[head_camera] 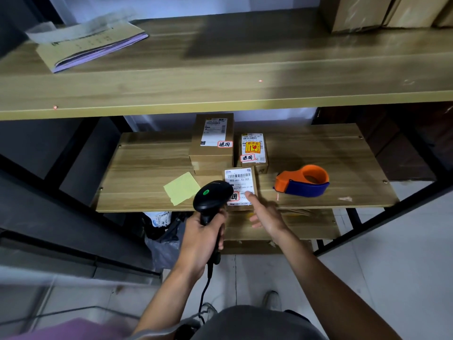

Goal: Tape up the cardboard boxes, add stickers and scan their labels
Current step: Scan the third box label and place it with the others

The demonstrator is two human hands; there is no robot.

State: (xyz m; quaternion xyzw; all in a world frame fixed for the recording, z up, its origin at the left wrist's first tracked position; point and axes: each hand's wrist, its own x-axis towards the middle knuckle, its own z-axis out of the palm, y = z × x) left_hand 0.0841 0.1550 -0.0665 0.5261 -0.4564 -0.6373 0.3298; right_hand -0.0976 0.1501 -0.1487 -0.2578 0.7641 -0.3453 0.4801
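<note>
Three small cardboard boxes stand on the middle shelf [318,153]. The nearest box [241,182] carries a white barcode label and a red-edged sticker, partly hidden by the scanner. Behind it are a taller box [212,141] and a small box [253,149] with a yellow-red sticker; both have red-edged stickers too. My left hand [202,239] grips the handle of a black barcode scanner [212,195], whose head hangs over the nearest box's left edge. My right hand [266,214] reaches out with straight fingers, the thumb tip touching that box's label.
An orange and blue tape dispenser [304,181] lies right of the boxes. A yellow-green sheet [181,188] lies to their left. The upper shelf [220,77] holds a paper folder [90,45] and brown boxes [382,11]. Bags [164,231] sit under the shelf.
</note>
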